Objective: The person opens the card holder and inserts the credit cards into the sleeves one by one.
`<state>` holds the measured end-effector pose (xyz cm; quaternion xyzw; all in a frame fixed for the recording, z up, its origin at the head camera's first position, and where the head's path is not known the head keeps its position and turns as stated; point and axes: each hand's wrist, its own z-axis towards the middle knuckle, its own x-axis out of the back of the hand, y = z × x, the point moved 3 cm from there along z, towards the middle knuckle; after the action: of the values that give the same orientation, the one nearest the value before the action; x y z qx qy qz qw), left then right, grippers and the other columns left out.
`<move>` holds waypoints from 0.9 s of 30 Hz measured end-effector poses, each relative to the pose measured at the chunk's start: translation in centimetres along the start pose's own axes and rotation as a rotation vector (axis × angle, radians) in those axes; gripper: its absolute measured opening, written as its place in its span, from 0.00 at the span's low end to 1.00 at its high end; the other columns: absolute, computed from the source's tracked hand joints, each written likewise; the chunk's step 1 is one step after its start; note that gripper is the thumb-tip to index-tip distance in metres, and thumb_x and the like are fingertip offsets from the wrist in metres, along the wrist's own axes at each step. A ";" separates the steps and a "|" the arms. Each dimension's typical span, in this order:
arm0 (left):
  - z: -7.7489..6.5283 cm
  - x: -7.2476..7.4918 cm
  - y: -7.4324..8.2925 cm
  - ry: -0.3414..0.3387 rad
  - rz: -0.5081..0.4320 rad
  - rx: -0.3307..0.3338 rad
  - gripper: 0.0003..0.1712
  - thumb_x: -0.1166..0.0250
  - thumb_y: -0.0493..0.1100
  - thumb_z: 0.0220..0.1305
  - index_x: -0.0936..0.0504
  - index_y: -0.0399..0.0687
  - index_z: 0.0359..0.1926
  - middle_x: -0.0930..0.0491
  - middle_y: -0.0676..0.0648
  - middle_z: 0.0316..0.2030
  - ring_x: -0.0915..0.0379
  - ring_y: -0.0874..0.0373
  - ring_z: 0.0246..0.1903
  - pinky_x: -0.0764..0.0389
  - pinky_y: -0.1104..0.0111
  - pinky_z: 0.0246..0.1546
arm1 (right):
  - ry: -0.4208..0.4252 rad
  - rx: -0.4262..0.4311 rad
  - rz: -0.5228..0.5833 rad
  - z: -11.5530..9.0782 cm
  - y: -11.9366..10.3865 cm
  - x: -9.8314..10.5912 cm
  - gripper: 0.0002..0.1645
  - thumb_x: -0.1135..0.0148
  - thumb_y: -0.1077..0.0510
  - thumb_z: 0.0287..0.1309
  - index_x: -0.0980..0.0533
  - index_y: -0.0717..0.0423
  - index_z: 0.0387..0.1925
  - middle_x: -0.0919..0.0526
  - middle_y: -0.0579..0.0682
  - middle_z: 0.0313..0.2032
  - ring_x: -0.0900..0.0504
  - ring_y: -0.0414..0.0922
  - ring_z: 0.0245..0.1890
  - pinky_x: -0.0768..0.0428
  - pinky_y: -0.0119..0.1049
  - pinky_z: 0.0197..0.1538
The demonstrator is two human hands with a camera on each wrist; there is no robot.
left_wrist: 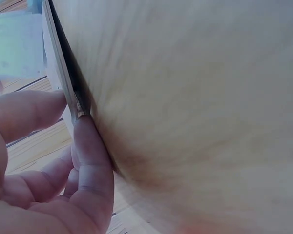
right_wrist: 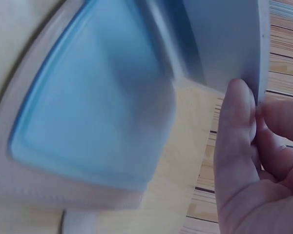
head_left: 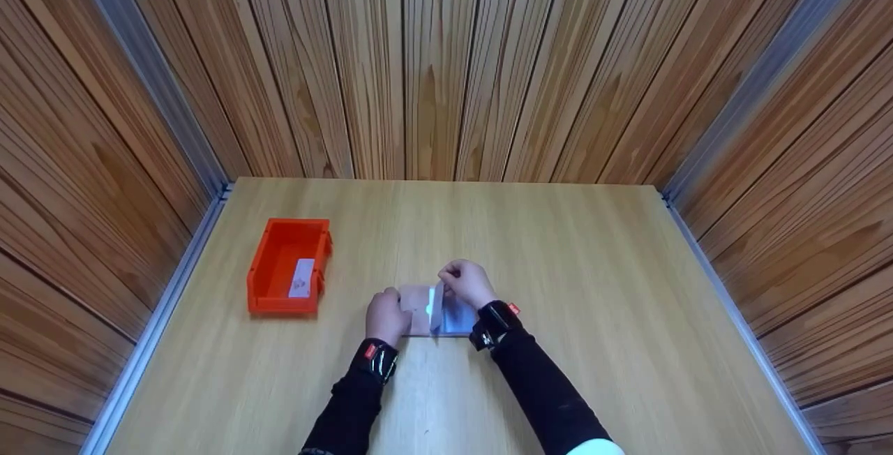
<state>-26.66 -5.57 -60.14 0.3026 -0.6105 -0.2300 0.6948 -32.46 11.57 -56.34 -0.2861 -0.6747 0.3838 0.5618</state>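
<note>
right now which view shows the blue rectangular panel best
The right wrist view: the blue rectangular panel appears largest there. Head shows it small, beside the right hand; left wrist doesn't clearly show it.

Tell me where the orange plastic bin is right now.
In the head view, the orange plastic bin stands on the left side of the tabletop, farther out and left of the person's left hand.

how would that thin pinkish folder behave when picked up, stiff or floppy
The folder is probably fairly stiff: its edge looks straight where the left hand pinches it. Its raised flap, pinched by the right hand, may swing, as it stands up from the middle. The blue panel could be slippery, looking smooth.
</note>
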 end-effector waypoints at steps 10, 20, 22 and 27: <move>0.0 0.1 -0.1 -0.008 -0.025 0.024 0.13 0.29 0.30 0.47 0.22 0.31 0.34 0.22 0.39 0.30 0.23 0.42 0.34 0.23 0.52 0.38 | -0.003 0.002 0.058 0.2 -0.3 -1.5 0.07 0.40 0.65 0.65 0.21 0.68 0.39 0.17 0.54 0.31 0.18 0.43 0.28 0.17 0.35 0.34; 0.1 0.1 -0.1 0.017 -0.022 -0.013 0.11 0.30 0.31 0.46 0.23 0.32 0.32 0.23 0.41 0.27 0.24 0.42 0.31 0.24 0.51 0.35 | 0.001 0.030 0.033 0.3 -0.4 -2.3 0.07 0.39 0.64 0.65 0.21 0.67 0.40 0.17 0.54 0.33 0.17 0.44 0.30 0.17 0.35 0.35; 0.1 0.1 -0.2 0.021 -0.024 -0.018 0.12 0.30 0.31 0.46 0.23 0.33 0.32 0.23 0.41 0.27 0.25 0.42 0.31 0.25 0.51 0.35 | 0.002 0.026 0.026 0.3 -0.4 -2.4 0.07 0.39 0.63 0.65 0.20 0.66 0.40 0.17 0.53 0.33 0.18 0.44 0.30 0.17 0.35 0.35; 0.1 0.0 -0.2 0.038 -0.018 -0.036 0.12 0.29 0.30 0.46 0.24 0.34 0.30 0.24 0.41 0.26 0.25 0.42 0.30 0.25 0.52 0.34 | 0.000 0.003 0.011 0.3 -0.3 -2.6 0.08 0.38 0.61 0.65 0.20 0.64 0.40 0.17 0.51 0.31 0.18 0.43 0.30 0.18 0.34 0.35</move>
<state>-26.73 -5.74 -60.31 0.2999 -0.5900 -0.2417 0.7096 -32.17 9.23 -57.53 -0.2886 -0.6726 0.3880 0.5601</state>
